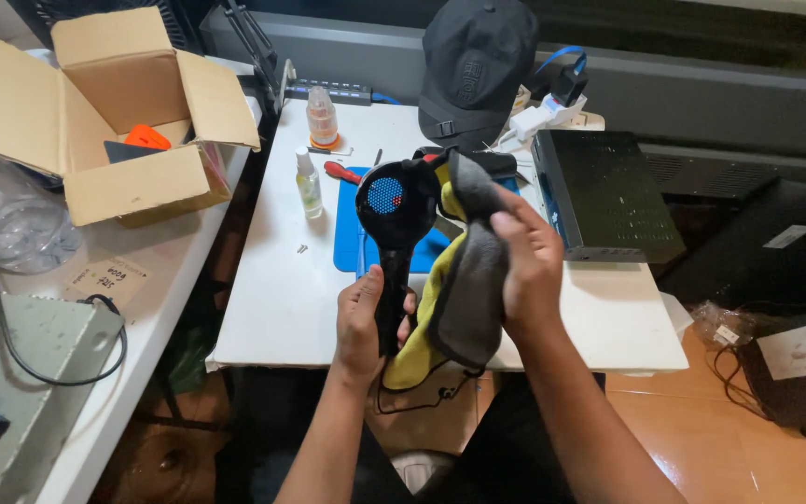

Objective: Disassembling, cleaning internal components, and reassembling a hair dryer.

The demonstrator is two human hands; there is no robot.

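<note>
Looking down from the head camera, the left hand (363, 322) is closed around the handle of a black plastic hair dryer with a round blue rear grille (390, 201), holding it upright so its long axis runs from the fist up to the head, with the barrel pointing away to the right. The right hand (529, 261) is closed on a grey and yellow microfibre cloth (466, 280), pinching it between thumb and fingers and pressing it against the dryer's right side; the cloth drapes down past the handle. Both hands sit just beside each other above the near edge of the white desk (263, 308), the left lower on the handle, the right higher and nearer the barrel. A thin black cord (417, 401) dangles below. Farther back on the desk lie a blue rectangular mat (352, 233), a small clear spray bottle (308, 184), a black cap (476, 65) and a black perforated metal box (599, 191). An open cardboard box (114, 112) stands on the neighbouring surface to the left.
</note>
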